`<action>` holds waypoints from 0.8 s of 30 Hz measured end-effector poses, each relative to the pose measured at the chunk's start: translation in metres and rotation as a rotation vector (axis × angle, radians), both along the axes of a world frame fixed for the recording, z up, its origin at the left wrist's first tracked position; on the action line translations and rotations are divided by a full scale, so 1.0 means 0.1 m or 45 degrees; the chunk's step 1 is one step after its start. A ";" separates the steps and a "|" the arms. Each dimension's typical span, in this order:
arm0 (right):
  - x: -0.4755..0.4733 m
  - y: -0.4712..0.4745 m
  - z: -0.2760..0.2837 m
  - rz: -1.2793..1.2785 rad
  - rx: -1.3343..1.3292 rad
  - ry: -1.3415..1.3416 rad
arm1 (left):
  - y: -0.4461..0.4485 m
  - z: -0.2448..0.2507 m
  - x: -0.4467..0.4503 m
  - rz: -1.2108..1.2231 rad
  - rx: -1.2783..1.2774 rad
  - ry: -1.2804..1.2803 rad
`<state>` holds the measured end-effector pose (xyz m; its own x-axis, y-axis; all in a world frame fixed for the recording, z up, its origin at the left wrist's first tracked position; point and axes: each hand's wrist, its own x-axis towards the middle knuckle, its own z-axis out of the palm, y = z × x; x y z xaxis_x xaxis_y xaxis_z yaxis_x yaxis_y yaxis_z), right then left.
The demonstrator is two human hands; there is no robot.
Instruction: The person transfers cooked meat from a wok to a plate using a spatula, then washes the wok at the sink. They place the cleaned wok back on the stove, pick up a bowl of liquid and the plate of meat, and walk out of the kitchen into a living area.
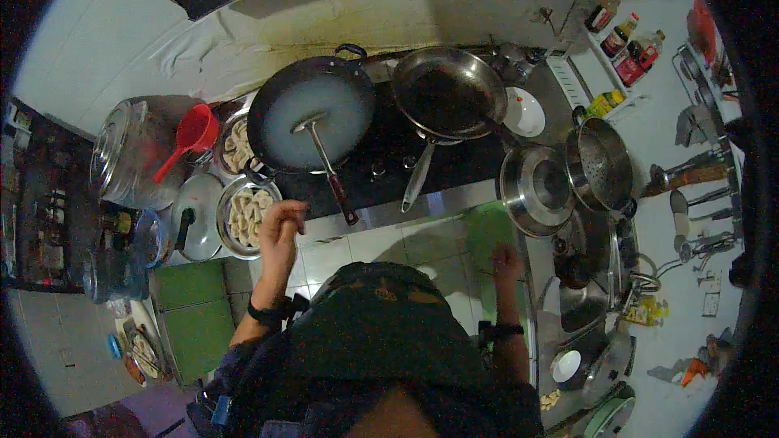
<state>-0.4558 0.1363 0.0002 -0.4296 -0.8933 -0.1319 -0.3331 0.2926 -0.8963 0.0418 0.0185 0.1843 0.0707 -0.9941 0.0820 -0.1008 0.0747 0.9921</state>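
Observation:
My left hand (pixel 284 225), fingers loosely curled with nothing visible in them, hovers at the right rim of a metal plate of dumplings (pixel 246 219). Behind that plate, a second metal plate (pixel 237 143) also bears dumplings. A dark wok (pixel 359 94) holds cloudy liquid on the black stovetop. In it rests a metal spatula or ladle (pixel 319 149), its brown handle reaching past the wok's front rim. My right hand (pixel 506 261) hangs dim and blurred before the green cabinet; I cannot make out its fingers.
A frying pan (pixel 444 94) sits on the right burner, beside a white bowl (pixel 524 112). Metal pot lid (pixel 538 188) and steamer pot (pixel 599 161) crowd the right counter. Left stand a red ladle (pixel 196 131), a glass lid (pixel 201 219) and a large clear jar (pixel 134 152).

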 end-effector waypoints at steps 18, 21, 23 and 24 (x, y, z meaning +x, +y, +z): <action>3.69 -1.69 0.94 0.745 0.088 0.877 | -0.45 -0.48 0.72 -0.281 0.135 0.015; 3.66 -1.58 0.87 0.635 0.069 0.637 | -0.42 -0.53 0.89 -0.376 0.090 -0.017; 3.59 -1.59 0.91 0.498 -0.011 0.385 | -0.43 -0.57 0.91 -0.402 0.113 0.220; 3.55 -1.59 0.95 0.437 0.126 -0.145 | -0.41 -0.58 0.93 -0.359 0.103 0.158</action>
<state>-0.1004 -0.0226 0.0952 -0.0853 -0.9632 -0.2547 -0.3269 0.2686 -0.9061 0.1351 -0.0227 0.1261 -0.2044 -0.9788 0.0102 0.0346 0.0032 0.9994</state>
